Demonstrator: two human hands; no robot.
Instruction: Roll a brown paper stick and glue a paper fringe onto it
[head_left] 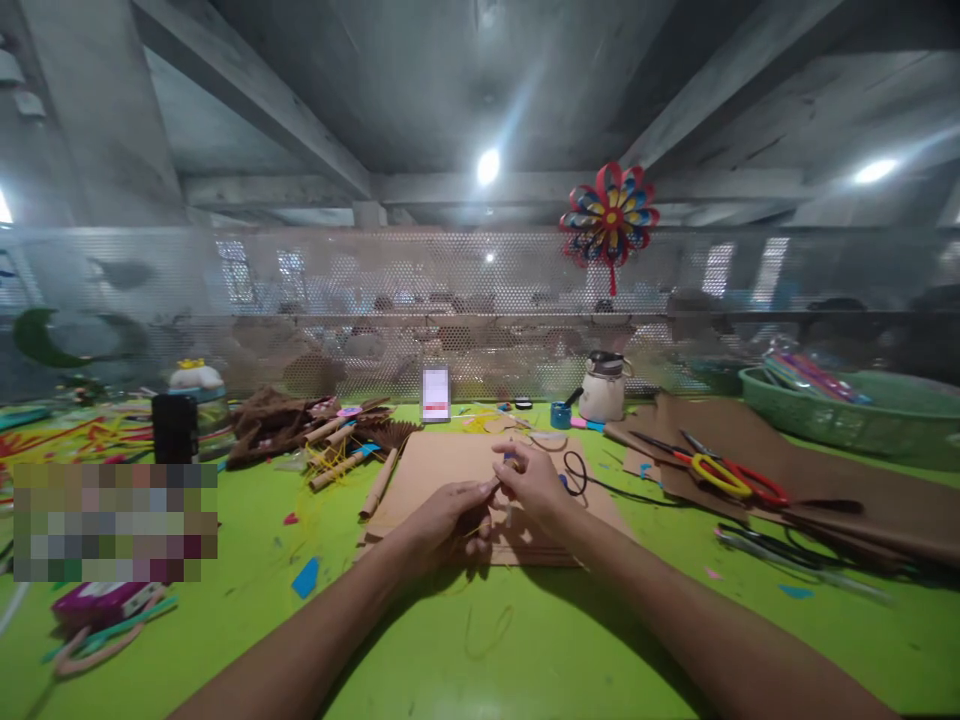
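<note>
My left hand (454, 515) and my right hand (531, 482) meet above a stack of tan cardboard sheets (431, 455). Both have their fingers closed in a pinch around something small, too blurred and covered to name. A small blue and pale bit shows at the fingers of the right one. Just right of that hand, a black cord (576, 472) loops over the cardboard and runs off to the right. A thin yellowish thread (487, 635) lies on the green table in front of the hands.
At right, scissors with yellow and red handles (724, 478) rest on brown sheets (810, 450), near a green basket (832, 425). A white jug (602, 390), a blue pot (560, 415) and a lit phone (436, 393) stand behind. Brown paper rolls (380, 482) lie left.
</note>
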